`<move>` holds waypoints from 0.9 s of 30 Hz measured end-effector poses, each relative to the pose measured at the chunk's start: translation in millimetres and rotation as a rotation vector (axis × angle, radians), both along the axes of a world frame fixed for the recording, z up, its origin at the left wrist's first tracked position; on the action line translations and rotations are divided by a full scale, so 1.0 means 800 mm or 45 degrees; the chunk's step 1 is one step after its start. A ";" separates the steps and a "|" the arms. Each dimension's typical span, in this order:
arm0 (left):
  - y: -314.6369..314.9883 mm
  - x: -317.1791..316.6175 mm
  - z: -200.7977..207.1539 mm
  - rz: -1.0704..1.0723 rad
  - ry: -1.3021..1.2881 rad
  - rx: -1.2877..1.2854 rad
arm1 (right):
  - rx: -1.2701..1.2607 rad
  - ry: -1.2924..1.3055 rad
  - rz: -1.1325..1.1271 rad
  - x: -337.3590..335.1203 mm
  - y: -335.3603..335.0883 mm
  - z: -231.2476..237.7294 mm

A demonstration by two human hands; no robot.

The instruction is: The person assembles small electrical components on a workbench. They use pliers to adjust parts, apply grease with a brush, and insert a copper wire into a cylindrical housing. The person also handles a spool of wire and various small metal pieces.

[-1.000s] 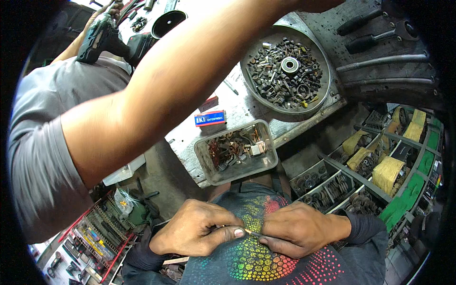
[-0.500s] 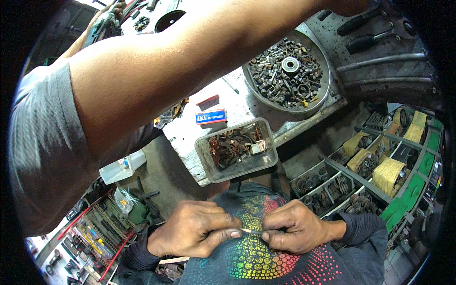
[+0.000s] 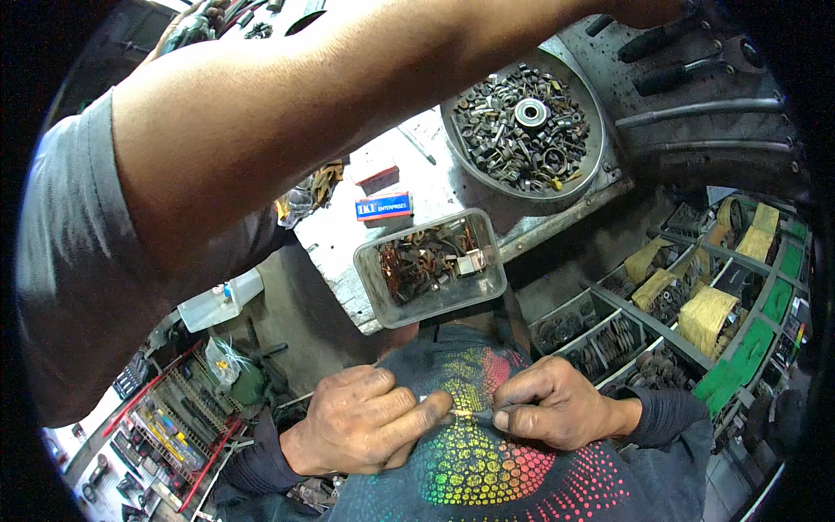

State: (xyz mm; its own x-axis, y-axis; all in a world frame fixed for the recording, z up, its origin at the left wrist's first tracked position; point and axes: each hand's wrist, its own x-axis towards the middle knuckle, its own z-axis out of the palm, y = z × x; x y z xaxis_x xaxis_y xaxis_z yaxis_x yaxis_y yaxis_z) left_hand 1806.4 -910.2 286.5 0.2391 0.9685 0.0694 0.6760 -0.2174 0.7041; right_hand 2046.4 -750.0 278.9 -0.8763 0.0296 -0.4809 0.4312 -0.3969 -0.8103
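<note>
Above my lap, my right hand (image 3: 557, 404) is closed, with thumb and forefinger pinching one end of a thin, small, light-coloured piece (image 3: 463, 413) whose kind is too small to make out. My left hand (image 3: 370, 419) is at the piece's other end. Its fingers are curled, the forefinger reaches toward the piece, and the thumb is hidden beneath. Just beyond my hands, a clear plastic tub (image 3: 428, 315) on the bench's edge holds brown and dark metal bits and a small pale block. A blue and red carton (image 3: 384, 206) lies behind it.
Another person's bare arm (image 3: 304, 104) stretches across the bench from the left. A round metal pan (image 3: 600, 130) of small metal parts, topped by a bearing (image 3: 531, 114), stands at the far right. Partitioned bins (image 3: 644, 304) line the right; a red-edged rack (image 3: 187, 422) stands lower left.
My left forefinger has straightened and the left thumb has gone out of sight under the hand. My right hand has shifted slightly up and right. The other person's arm has moved slightly.
</note>
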 end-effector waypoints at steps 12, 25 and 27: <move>-0.001 -0.005 -0.015 0.064 -0.074 0.000 | 0.659 0.291 0.218 -0.005 0.013 -0.015; 0.007 0.002 -0.041 0.556 -0.130 -0.117 | 1.436 0.320 0.034 -0.035 0.026 -0.040; 0.001 0.004 -0.051 0.887 -0.333 -0.250 | 1.724 0.217 0.106 -0.042 0.039 -0.044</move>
